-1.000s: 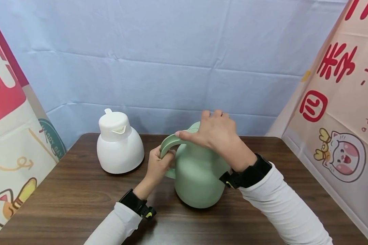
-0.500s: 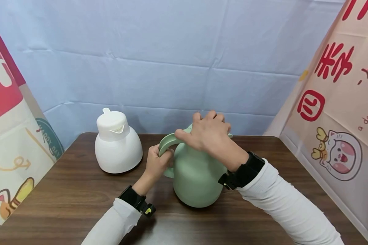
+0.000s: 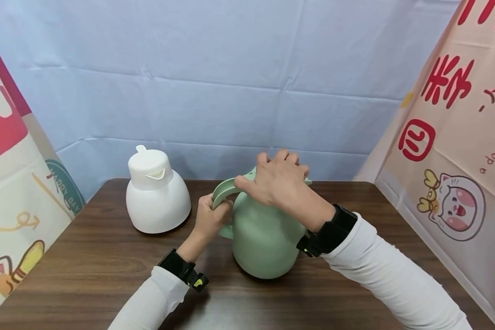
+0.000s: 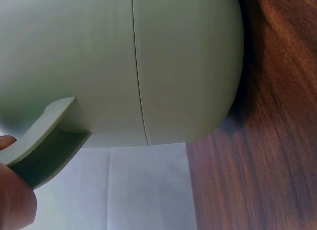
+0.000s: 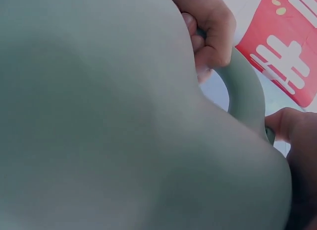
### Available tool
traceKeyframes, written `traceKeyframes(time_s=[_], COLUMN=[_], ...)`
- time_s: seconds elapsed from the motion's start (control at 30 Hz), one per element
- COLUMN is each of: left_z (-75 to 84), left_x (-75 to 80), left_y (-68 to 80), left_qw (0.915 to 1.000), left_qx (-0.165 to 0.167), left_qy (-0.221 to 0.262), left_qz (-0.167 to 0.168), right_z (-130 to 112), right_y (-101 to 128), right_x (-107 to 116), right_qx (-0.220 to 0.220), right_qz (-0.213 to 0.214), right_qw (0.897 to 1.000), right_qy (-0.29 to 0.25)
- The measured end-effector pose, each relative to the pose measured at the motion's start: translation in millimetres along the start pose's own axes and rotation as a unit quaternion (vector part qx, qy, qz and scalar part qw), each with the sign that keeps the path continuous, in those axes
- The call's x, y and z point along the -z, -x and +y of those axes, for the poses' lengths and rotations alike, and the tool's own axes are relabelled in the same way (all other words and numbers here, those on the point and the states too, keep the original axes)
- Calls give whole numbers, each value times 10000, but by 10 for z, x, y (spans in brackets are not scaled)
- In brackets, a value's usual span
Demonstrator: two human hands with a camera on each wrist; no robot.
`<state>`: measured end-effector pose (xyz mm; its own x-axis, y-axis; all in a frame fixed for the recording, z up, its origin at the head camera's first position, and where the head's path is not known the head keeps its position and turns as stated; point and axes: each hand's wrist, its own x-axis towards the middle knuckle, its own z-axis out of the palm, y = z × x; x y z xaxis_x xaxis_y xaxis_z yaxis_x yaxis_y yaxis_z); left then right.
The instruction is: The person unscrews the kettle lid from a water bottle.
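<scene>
Green jug point(image 3: 264, 238) stands upright on the brown table point(image 3: 107, 266), near the front middle, with a white jug point(image 3: 157, 197) well apart to its left. Left hand point(image 3: 209, 219) is curled round the green handle point(image 3: 222, 190), bracing it; the left wrist view shows a finger point(image 4: 15, 200) against the handle's underside. Right hand point(image 3: 279, 178) sits on top of the jug, fingers wrapped over the lid point(image 3: 307, 182), which is mostly hidden under the palm.

Step in hand, as judged: working the lid, probably a twist or press, with the jug held steady. The next move likely calls for a firm hold on the handle so the body does not turn with the lid.

Against the earlier frames: hands keep the same holds, the right hand has turned a little on the lid, and the jug stays in place
</scene>
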<state>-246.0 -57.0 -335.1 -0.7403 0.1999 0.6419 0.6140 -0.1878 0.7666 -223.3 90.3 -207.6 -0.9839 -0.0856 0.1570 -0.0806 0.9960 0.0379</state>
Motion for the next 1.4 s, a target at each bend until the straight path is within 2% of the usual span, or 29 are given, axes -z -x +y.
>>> traceKeyframes(time_s=[0.27,0.63,0.83,0.97,1.1,1.2,1.4], left_z=[-18,-7,-30,-159,-274,-281,-269], left_x=[-9,-10,11,48,68,70,82], left_y=[15,27,29,40,38,31,26], left_qw=[9998,9998,9997,9993,9993,9993,9986], left_qx=[72,63,210,320,216,182,382], left_qy=[58,174,151,193,273,294,373], left_qz=[-166,-103,14,95,128,114,-15], right_z=[97,268,369,428,475,512,619], right_y=[16,22,-16,-43,-55,-58,-60], right_x=[-31,-40,-54,-52,-40,-30,-69], right_qx=[227,1158,1663,2045,2319,2467,2863], right_qz=[-11,15,22,-11,-12,0,49], right_qw=[9997,9925,9835,9748,9672,9628,9491], right_qy=[-130,-387,-710,-890,-1033,-1106,-1315])
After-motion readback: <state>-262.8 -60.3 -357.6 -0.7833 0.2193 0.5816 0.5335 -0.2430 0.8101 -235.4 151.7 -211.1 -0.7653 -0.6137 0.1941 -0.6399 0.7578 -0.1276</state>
